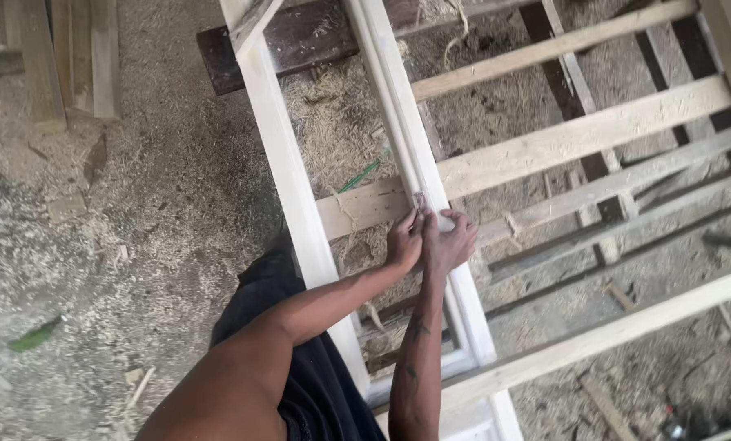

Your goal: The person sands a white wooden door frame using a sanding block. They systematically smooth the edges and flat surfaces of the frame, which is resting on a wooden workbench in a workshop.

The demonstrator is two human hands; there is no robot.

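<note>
A long white wooden frame [288, 175] lies across bare timber slats, running from the top of the head view down to the bottom centre. My left hand [404, 241] and my right hand [451, 242] meet on its right rail [394, 90]. Together the fingertips pinch a small grey piece [419, 200] against the rail, possibly sandpaper or a small fitting; I cannot tell which. Both thumbs press toward it. My forearms reach up from the bottom centre.
Bare wooden slats [578, 135] cross to the right, forming a rack. Sawdust and shavings cover the ground [137, 212]. A dark plank [300, 37] lies at the top, stacked boards [80, 57] at the top left, a green leaf [32, 336] at the lower left.
</note>
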